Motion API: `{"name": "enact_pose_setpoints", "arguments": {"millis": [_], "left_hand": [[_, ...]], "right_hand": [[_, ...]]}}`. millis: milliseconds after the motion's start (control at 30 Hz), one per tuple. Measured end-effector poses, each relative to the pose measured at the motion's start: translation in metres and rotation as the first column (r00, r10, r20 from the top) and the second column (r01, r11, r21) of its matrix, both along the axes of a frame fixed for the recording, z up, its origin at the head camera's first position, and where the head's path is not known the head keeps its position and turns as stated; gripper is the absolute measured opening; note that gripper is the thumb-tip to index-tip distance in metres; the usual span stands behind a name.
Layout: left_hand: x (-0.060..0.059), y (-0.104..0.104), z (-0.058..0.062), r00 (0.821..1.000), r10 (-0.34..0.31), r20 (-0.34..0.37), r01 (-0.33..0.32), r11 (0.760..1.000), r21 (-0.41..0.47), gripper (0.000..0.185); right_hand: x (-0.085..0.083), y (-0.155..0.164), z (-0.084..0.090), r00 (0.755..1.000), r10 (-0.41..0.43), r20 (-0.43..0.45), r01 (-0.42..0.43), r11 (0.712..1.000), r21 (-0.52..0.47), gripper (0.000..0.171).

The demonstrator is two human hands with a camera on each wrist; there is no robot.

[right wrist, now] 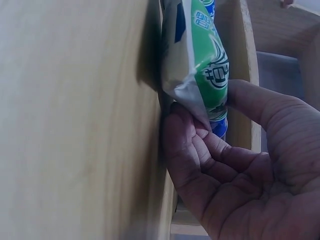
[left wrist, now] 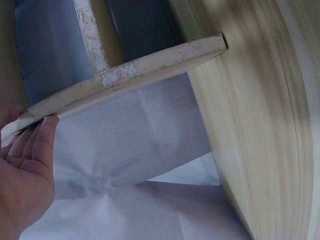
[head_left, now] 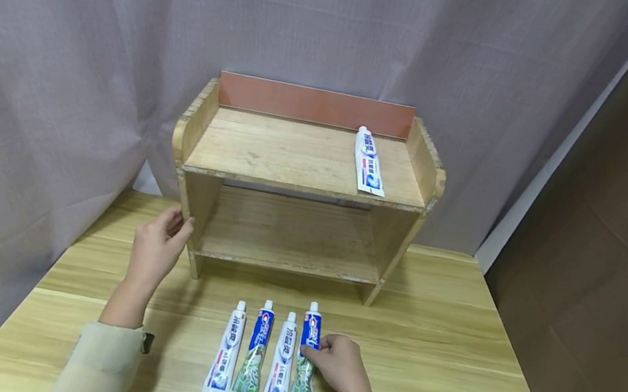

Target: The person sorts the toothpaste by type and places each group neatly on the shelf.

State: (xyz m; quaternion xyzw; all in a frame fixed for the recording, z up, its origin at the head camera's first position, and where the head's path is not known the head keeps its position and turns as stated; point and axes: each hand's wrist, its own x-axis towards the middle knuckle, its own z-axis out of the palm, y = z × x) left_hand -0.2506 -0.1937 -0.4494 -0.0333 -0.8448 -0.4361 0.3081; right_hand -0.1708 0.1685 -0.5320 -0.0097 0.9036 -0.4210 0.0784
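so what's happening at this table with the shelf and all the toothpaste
A person sits at a light wooden table with a small two-tier wooden shelf on it. Their left hand rests against the shelf's lower left side panel. Their right hand grips the rightmost blue-and-green toothpaste tube in a row of four lying in front of the shelf. A white-and-blue toothpaste tube already lies on the top tier; the lower tier shows nothing on it.
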Motion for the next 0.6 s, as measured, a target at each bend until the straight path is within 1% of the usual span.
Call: {"name": "enact_pose_setpoints", "arguments": {"millis": [267,433,600], "left_hand": [[0.0011,0.0004,0.0002,1.000,0.013,0.013,-0.013,1.000,0.004,0.028],[0.0018,0.0011,0.0005,1.000,0.005,0.028,-0.006,1.000,0.014,0.029],[0.0017,0.0015,0.0018,1.000,0.003,0.017,-0.003,1.000,0.012,0.028]], "right_hand": [[0.0024,0.0008,-0.0001,1.000,0.006,-0.004,-0.006,1.000,-0.003,0.034],[0.0032,0.0018,0.0018,1.000,0.008,-0.004,-0.008,1.000,-0.011,0.034],[0.0024,0.0028,0.0050,1.000,0.007,0.000,-0.007,1.000,-0.023,0.033]]}}
